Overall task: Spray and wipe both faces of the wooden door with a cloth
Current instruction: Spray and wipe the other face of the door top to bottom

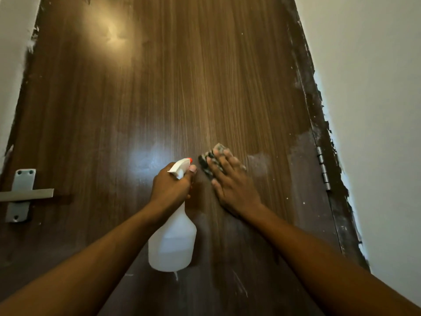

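The dark brown wooden door (173, 87) fills the view, with glossy reflections on its face. My left hand (169, 188) grips the neck of a white spray bottle (173, 242) with an orange nozzle tip, its nozzle close to the door. My right hand (230, 183) lies flat with spread fingers, pressing a dark patterned cloth (210, 159) against the door just right of the bottle. Most of the cloth is hidden under the hand.
A silver lever handle (25, 193) on its plate sits at the door's left edge. A metal hinge (323, 171) is on the right edge. The paint-smeared frame (337, 195) meets white walls (376, 110) on both sides.
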A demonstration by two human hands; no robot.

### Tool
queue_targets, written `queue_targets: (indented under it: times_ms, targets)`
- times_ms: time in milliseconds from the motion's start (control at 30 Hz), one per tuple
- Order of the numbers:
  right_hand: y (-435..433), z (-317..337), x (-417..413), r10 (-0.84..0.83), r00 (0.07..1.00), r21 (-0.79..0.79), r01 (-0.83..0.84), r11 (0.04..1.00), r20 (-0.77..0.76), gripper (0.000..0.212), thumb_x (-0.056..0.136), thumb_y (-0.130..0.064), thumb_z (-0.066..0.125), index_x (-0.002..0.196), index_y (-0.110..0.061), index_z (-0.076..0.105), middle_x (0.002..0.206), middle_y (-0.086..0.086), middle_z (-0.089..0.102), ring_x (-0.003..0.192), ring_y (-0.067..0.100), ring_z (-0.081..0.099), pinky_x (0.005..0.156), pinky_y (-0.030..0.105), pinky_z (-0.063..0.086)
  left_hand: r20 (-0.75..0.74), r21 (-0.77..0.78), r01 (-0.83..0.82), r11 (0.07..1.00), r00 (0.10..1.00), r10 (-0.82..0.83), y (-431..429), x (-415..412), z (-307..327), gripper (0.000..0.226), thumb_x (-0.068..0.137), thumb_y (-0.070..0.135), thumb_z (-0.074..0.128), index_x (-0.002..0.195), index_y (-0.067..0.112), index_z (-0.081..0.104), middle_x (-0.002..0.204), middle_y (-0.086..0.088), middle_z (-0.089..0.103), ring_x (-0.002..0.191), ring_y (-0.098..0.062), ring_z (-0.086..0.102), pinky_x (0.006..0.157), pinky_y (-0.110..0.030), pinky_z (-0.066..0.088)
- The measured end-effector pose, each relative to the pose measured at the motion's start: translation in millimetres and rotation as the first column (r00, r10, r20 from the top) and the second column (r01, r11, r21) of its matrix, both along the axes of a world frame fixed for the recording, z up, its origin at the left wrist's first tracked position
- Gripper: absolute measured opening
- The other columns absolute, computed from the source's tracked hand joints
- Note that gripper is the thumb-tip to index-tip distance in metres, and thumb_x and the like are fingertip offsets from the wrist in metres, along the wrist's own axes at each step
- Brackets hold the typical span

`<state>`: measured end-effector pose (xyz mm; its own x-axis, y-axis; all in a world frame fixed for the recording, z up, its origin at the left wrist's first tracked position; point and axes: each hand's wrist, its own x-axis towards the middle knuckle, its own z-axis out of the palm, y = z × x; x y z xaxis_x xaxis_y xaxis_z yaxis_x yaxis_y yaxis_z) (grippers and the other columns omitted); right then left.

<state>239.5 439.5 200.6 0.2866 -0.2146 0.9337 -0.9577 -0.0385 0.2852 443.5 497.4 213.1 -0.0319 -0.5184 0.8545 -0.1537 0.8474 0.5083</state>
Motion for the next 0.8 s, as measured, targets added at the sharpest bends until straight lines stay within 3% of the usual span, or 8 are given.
queue_targets:
  times_ms: [100, 300, 367, 467, 533, 633, 700, 800]
  targets:
    - [11.1, -23.0, -47.8, -0.042, 0.998, -0.005, 0.042, 0.999, 0.047, 0.061, 0.102, -0.041, 0.026, 0.159, -0.019, 0.021, 0.168, 0.007, 0.012, 0.155, 0.024, 0.008, 0.124, 0.050, 0.020, 0.021, -0.002, 0.000, 1.000, 1.000, 0.000, 2.0, -10.6, -5.1, 0.037, 0.089, 0.036, 0.056, 0.120, 0.015, 0.053, 0.095, -0.008, 0.065, 0.079, -0.017, 0.065, 0.055, -0.019, 0.049]
    - [15.8, 44.3, -55.9, -0.006, 0.869, -0.012, 0.014, 1.000, 0.494, 0.059, 0.105, -0.042, 0.019, 0.160, -0.025, 0.003, 0.169, 0.004, -0.003, 0.155, 0.022, -0.007, 0.126, 0.044, 0.001, 0.027, -0.006, -0.020, 1.000, 0.999, 0.020, 2.7, -14.7, -7.9, 0.040, 0.089, 0.038, 0.055, 0.119, 0.012, 0.053, 0.099, -0.007, 0.065, 0.078, -0.017, 0.065, 0.054, -0.017, 0.046]
    - [11.7, 54.4, -40.4, 0.008, 0.878, -0.006, -0.006, 1.000, 0.479, 0.059, 0.106, -0.041, 0.024, 0.159, -0.030, 0.000, 0.169, 0.002, -0.005, 0.155, 0.022, -0.009, 0.126, 0.047, 0.000, 0.026, 0.000, -0.010, 1.000, 1.000, 0.010, 4.0, -20.2, -5.6, 0.041, 0.089, 0.038, 0.056, 0.121, 0.012, 0.053, 0.099, -0.008, 0.065, 0.079, -0.019, 0.065, 0.056, -0.019, 0.048]
    - [16.4, 13.0, -44.2, -0.021, 0.979, 0.014, 0.018, 1.000, 0.205, 0.062, 0.104, -0.043, 0.027, 0.159, -0.030, 0.003, 0.169, 0.001, -0.003, 0.155, 0.020, -0.008, 0.126, 0.045, 0.004, 0.034, 0.018, 0.013, 1.000, 0.999, -0.013, 8.1, -35.0, -3.8, 0.046, 0.087, 0.039, 0.057, 0.124, 0.013, 0.052, 0.103, -0.010, 0.065, 0.085, -0.022, 0.065, 0.064, -0.025, 0.053]
    - [18.5, -29.9, -68.4, 0.005, 0.988, 0.003, -0.005, 1.000, 0.152, 0.065, 0.101, -0.041, 0.033, 0.161, -0.025, 0.012, 0.169, 0.002, 0.001, 0.156, 0.020, -0.004, 0.126, 0.043, 0.006, 0.069, 0.031, 0.014, 0.999, 0.998, -0.016, 14.1, -49.9, -5.5, 0.052, 0.084, 0.041, 0.061, 0.127, 0.014, 0.051, 0.112, -0.010, 0.064, 0.095, -0.023, 0.063, 0.077, -0.031, 0.053]
    - [16.9, -82.7, -107.0, -0.010, 0.949, -0.006, 0.012, 1.000, 0.316, 0.071, 0.096, -0.041, 0.040, 0.160, -0.018, 0.019, 0.169, 0.007, 0.009, 0.156, 0.024, 0.005, 0.124, 0.046, 0.013, 0.150, 0.025, 0.003, 1.000, 0.989, -0.007, 25.4, -76.9, -16.3, 0.056, 0.079, 0.035, 0.070, 0.128, 0.014, 0.053, 0.117, -0.004, 0.063, 0.097, -0.015, 0.059, 0.075, -0.021, 0.045]
    - [19.2, -99.6, -120.5, -0.045, 0.897, 0.049, 0.026, 0.998, 0.439, 0.072, 0.096, -0.045, 0.032, 0.160, -0.020, 0.014, 0.168, 0.007, 0.005, 0.156, 0.023, 0.000, 0.124, 0.049, 0.013, 0.191, 0.029, 0.043, 0.999, 0.981, -0.047, 33.0, -91.6, -25.5, 0.054, 0.079, 0.029, 0.071, 0.128, 0.014, 0.052, 0.117, 0.000, 0.061, 0.095, -0.013, 0.056, 0.070, -0.014, 0.045]
    - [27.2, -84.5, -130.6, -0.074, 0.808, 0.029, 0.070, 0.997, 0.585, 0.069, 0.097, -0.047, 0.017, 0.158, -0.020, 0.003, 0.167, 0.007, 0.001, 0.155, 0.023, -0.003, 0.126, 0.046, 0.006, 0.229, 0.044, 0.107, 0.993, 0.967, -0.115, 34.3, -104.8, -29.5, 0.053, 0.084, 0.028, 0.065, 0.132, 0.013, 0.047, 0.122, -0.005, 0.060, 0.098, -0.011, 0.060, 0.076, -0.010, 0.047]
